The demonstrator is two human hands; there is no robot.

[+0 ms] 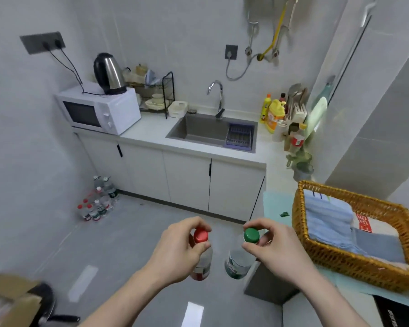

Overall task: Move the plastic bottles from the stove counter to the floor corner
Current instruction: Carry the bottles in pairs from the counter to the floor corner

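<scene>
My left hand point(177, 251) pinches a red-capped clear plastic bottle point(202, 253), my right hand point(274, 246) a green-capped one point(240, 258); held only by their necks, either could slip before the lower-left corner.

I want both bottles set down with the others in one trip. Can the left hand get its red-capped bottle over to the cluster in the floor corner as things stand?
Probably yes. The left hand grips the red-capped bottle near its cap, and the floor between it and the bottle cluster looks bare. The person would likely have to step closer and crouch.
</scene>
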